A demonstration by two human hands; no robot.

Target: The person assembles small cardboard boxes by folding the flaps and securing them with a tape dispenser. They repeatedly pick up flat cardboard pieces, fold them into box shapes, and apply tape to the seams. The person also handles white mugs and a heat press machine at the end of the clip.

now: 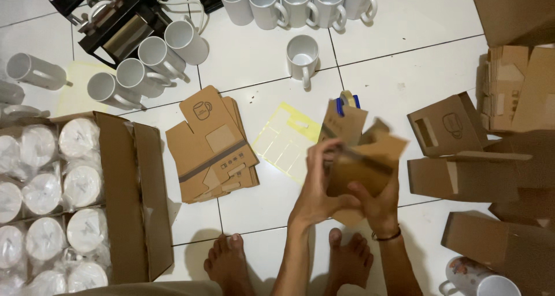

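- A large open carton (124,198) at the person's left holds wrapped white mugs (81,183), packed in rows.
- Folded boxes (462,177) lie in a loose heap at the right, some on their sides, one with a mug drawn on its face.
- A black mug press (110,27) stands at the top left, with a row of bare mugs (153,56) lying just beside it.
- A stack of flat box blanks (211,148) rests on the tile floor (404,70), between the carton and the person's hands.
- A half-folded box (361,157), blurred by motion, is held above the floor in front of the bare feet.
- The left hand (318,186) is closed on the box's near left side, thumb across its lower edge.
- The right hand (378,206), with a dark band at the wrist, grips the box from below, fingers curled on the bottom flap.
- A yellow label sheet (286,143) lies flat beside the blanks, partly behind the box.
- One mug (302,56) stands alone, upright, well apart from the hands.
- A tape roll (348,101) shows just above the box.
- Judged risk: the flaps look loose, so a hasty fold could crease or tear the card; mugs lying on hard tile near the feet could be kicked and chipped.
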